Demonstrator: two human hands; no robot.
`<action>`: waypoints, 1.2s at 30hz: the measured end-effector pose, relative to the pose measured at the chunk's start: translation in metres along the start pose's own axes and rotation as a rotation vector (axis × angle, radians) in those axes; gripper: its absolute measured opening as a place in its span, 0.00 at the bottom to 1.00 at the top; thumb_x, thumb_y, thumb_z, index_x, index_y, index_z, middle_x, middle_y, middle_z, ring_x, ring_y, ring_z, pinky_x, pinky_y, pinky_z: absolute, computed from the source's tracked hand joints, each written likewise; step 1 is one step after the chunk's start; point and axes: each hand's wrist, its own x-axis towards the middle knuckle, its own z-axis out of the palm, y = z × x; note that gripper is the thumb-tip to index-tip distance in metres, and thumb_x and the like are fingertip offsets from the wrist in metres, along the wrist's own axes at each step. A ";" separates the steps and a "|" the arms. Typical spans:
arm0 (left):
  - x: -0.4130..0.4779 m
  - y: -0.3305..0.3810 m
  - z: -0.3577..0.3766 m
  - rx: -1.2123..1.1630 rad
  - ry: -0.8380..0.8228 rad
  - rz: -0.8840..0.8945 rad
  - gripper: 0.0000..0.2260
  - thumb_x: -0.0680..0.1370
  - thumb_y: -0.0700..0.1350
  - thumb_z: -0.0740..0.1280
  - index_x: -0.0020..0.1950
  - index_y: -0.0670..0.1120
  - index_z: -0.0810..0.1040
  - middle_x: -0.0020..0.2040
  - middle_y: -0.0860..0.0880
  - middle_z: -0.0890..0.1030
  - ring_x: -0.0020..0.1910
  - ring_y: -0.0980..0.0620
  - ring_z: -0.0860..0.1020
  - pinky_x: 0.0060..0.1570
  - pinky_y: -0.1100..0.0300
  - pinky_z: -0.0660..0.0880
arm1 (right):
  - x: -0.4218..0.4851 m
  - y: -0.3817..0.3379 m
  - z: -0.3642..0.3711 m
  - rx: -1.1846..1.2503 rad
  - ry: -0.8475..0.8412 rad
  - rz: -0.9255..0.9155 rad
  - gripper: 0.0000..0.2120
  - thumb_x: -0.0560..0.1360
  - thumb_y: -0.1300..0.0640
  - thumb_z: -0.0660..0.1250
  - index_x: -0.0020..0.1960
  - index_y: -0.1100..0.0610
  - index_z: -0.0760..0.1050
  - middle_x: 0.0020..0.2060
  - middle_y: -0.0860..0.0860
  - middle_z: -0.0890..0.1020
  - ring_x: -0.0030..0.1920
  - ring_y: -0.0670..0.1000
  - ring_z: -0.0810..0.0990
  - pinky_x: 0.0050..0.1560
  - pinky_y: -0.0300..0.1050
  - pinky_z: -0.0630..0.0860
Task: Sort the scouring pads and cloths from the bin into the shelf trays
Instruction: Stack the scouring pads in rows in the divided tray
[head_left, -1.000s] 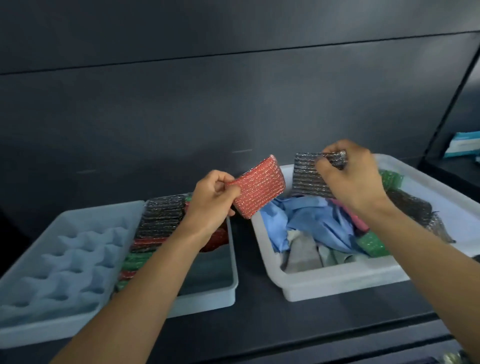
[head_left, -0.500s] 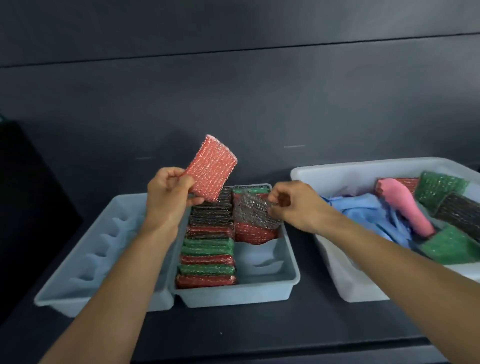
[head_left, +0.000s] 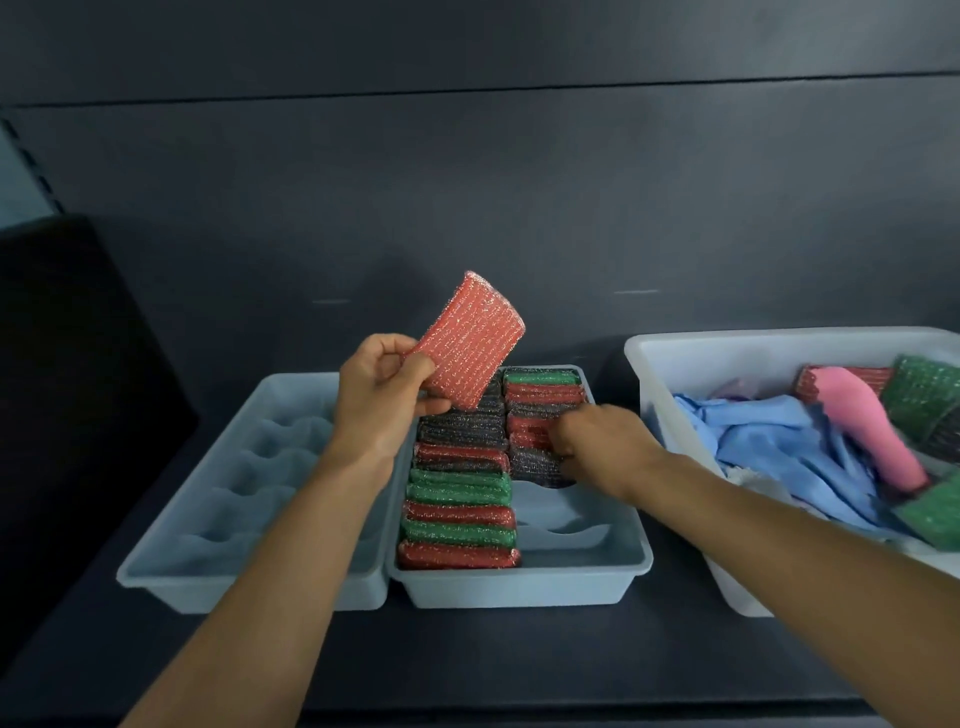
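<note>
At shelf centre, dark glittery scouring pad (head_left: 535, 464) now lowered into right row of pale blue plastic tray (head_left: 519, 590), gripped in curled fingers of right hand (head_left: 600, 447); red scouring pad (head_left: 470, 340) pinched aloft by left hand (head_left: 382, 410), unplaced.

Left hand (head_left: 382, 402) pinches red pad (head_left: 470, 338) aloft; right hand (head_left: 602, 441) holds dark pad (head_left: 532, 466) in tray (head_left: 519, 590).

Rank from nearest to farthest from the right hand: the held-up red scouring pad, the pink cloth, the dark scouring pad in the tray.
1. The dark scouring pad, in the tray's right row, at the right hand's fingertips.
2. The red scouring pad, held up by the left hand above the tray.
3. The pink cloth, in the white bin to the right.
</note>
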 end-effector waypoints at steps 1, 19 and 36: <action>0.000 0.000 -0.001 -0.004 -0.005 0.000 0.04 0.78 0.34 0.65 0.52 0.40 0.74 0.44 0.47 0.82 0.40 0.50 0.82 0.35 0.61 0.81 | 0.000 0.002 0.000 0.011 0.027 -0.007 0.09 0.71 0.59 0.69 0.52 0.55 0.78 0.52 0.53 0.79 0.54 0.55 0.78 0.47 0.44 0.74; 0.003 -0.002 0.009 -0.019 -0.026 -0.024 0.07 0.78 0.35 0.66 0.55 0.38 0.74 0.46 0.47 0.82 0.43 0.49 0.82 0.36 0.61 0.82 | 0.010 0.012 -0.004 0.072 0.045 -0.057 0.12 0.71 0.55 0.70 0.55 0.51 0.79 0.57 0.50 0.74 0.59 0.53 0.73 0.57 0.48 0.74; 0.001 0.001 0.007 -0.015 0.010 -0.019 0.07 0.78 0.35 0.66 0.55 0.40 0.75 0.46 0.47 0.81 0.43 0.49 0.81 0.37 0.60 0.82 | 0.023 -0.001 0.007 -0.098 -0.085 -0.062 0.17 0.72 0.47 0.69 0.57 0.54 0.76 0.52 0.54 0.79 0.56 0.56 0.75 0.59 0.48 0.71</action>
